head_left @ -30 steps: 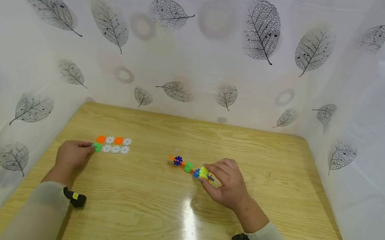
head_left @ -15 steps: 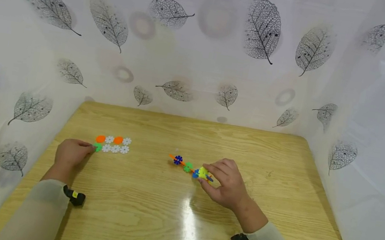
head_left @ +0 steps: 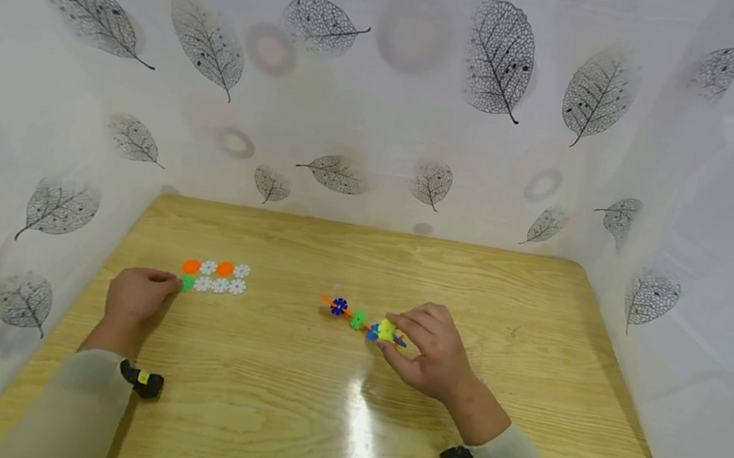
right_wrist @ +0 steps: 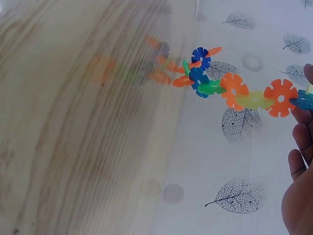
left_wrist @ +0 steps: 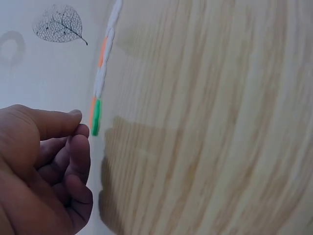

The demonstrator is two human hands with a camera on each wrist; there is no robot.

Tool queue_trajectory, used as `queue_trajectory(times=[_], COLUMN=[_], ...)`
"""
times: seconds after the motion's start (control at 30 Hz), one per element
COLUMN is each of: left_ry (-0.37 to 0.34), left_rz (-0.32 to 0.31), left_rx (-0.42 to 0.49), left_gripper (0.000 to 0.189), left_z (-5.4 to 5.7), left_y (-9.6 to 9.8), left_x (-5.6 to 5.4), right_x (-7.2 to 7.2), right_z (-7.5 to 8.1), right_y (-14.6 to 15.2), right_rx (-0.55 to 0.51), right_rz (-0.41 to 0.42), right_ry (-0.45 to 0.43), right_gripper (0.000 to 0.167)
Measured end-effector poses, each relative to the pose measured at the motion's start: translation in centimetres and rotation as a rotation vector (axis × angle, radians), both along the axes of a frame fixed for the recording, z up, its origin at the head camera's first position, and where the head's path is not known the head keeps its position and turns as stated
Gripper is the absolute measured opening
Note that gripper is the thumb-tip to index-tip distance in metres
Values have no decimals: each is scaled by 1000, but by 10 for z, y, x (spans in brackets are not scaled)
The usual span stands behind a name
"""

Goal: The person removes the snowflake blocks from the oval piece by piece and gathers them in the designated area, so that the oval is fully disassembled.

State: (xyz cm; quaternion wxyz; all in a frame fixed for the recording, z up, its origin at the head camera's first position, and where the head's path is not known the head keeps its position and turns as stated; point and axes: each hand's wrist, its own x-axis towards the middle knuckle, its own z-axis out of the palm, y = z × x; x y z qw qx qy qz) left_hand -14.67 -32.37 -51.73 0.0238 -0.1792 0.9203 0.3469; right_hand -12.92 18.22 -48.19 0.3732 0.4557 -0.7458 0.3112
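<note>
My left hand (head_left: 142, 295) is low over the left of the table, fingers curled, with its fingertips at the edge of a green interlocking disc (head_left: 187, 283). In the left wrist view this green disc (left_wrist: 96, 117) appears edge-on beside the thumb and a fingertip. Right of centre, my right hand (head_left: 432, 351) pinches the near end of a chain of interlocked discs, at a yellow disc (head_left: 387, 331). The chain continues leftward through a green disc (head_left: 358, 319) and a dark blue disc (head_left: 339, 306). In the right wrist view, orange discs (right_wrist: 280, 98) show; part of the hand is cut off.
White discs (head_left: 219, 285) and orange discs (head_left: 226, 269) lie flat in two short rows right of my left hand. The wooden table (head_left: 283, 392) meets a leaf-patterned white cloth (head_left: 398, 122) at the back and sides.
The green disc at my left fingertips has shifted very slightly right, toward the white discs. My right hand and the chain are practically still.
</note>
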Motion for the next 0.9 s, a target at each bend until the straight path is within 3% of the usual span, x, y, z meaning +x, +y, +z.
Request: queue_trajectory(times=[0.13,0.37,0.67,0.9], left_ry=[79,170,203,190], left_rz=[-15,-82,-213,-258], left_rx=[76,161,212,272], left_gripper=[48,46,36,34], left_z=[2,17,31,37], left_y=[9,35,80,104], left_x=[1,-1,-2,-2], right_x=[0,1,1,1], right_z=[0,1,1,2], right_y=[-1,-1,-1,-2], right_rx=[1,6,5,8], right_rz=[0,-2,3,-1], right_ry=[3,-4,-7,1], right_gripper=[33,33,34,34])
